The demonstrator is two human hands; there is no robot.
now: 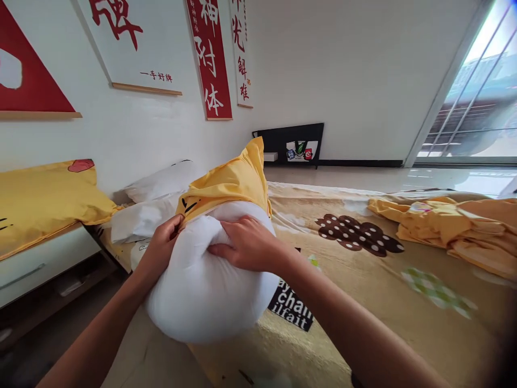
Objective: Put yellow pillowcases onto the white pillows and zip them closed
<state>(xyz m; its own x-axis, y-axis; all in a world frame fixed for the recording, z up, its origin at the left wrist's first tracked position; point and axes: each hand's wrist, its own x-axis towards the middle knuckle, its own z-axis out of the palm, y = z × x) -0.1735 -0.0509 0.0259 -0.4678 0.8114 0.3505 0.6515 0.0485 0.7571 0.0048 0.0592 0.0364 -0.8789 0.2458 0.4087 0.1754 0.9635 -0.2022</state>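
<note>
From creased cloth (pixel 232 179) bulges rounded pillow (pixel 205 302).

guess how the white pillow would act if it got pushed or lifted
Probably soft: the white pillow creases deeply where the right hand grips it. Its plump, rounded bulge suggests springy filling, likely light for its size.

left hand (pixel 165 238): curled, apparently gripping | right hand (pixel 248 243): pinching | forearms (pixel 339 302): extended forward
</note>
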